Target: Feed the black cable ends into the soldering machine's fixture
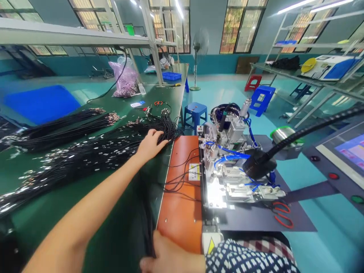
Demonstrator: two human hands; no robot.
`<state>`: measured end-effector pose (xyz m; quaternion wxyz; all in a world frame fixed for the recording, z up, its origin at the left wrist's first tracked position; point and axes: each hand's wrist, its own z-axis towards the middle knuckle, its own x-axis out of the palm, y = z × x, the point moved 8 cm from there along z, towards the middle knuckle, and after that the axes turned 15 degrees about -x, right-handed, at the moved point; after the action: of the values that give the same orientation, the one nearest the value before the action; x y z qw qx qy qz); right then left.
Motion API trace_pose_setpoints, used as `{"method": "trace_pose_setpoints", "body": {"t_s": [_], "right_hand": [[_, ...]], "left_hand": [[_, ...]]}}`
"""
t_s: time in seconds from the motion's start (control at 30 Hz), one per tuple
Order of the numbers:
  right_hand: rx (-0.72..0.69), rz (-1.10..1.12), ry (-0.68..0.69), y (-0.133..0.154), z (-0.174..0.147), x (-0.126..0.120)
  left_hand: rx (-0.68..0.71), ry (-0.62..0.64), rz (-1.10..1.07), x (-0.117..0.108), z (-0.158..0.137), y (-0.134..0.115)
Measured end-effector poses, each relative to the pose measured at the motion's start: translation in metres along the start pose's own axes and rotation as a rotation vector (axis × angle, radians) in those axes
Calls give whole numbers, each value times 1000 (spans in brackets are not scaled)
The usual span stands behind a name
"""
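Note:
My left hand [149, 146] reaches across a green-topped bench and lies at a tangled heap of black cables [167, 127]. Its thumb stands apart from the fingers, and I see no cable clearly gripped there. Low in the view, my right hand [170, 252] closes around a hanging strand of black cables [146, 216], partly blurred. Long bundles of black cables with shiny metal ends [85, 151] stretch over the bench to the left. A few loose cables [182, 178] run across the orange-brown plate toward the machine.
On my right stands a machine [233, 163] with blue tubes, a black flexible arm [309, 129] and red-handled scissors [283, 216]. A control panel [335, 174] is at far right. Further off are a pink bag [125, 79], red-handled pliers [158, 103] and a blue stool [195, 110].

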<state>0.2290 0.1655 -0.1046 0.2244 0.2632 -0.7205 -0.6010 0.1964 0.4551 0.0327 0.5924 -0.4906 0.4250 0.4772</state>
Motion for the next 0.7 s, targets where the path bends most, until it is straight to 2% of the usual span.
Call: {"method": "trace_pose_setpoints", "body": {"t_s": [0.03,0.1,0.17,0.23,0.27,0.3,0.37,0.47,0.53,0.63,0.7], "right_hand": [[57,47,-16,-6,0,2],[61,173,-40,-4,3,4],[-31,241,-81,10,5,-1],[-106,285,-93,28,7,-9],[-143,322,-104,36,7,-13],[-155,366,-107,43,7,-15],[-178,485,-103,53,3,-18],[-135,663,-96,52,-17,-20],[-162,570,-86,52,-37,-28],[-142,332,-29,55,-70,-42],[-156,210,-53,63,-87,-55]], "left_hand": [[41,8,-31,-10,-23,4],[200,34,-234,-32,-81,8],[379,194,-302,-41,-144,7],[528,383,-200,-36,-201,3],[565,438,-123,-31,-221,2],[601,443,-59,-26,-235,0],[618,356,36,-18,-244,-4],[586,292,171,-2,-234,-10],[515,258,269,-1,-222,-11],[327,151,387,-20,-202,-5],[239,87,412,-33,-195,-2]]}}
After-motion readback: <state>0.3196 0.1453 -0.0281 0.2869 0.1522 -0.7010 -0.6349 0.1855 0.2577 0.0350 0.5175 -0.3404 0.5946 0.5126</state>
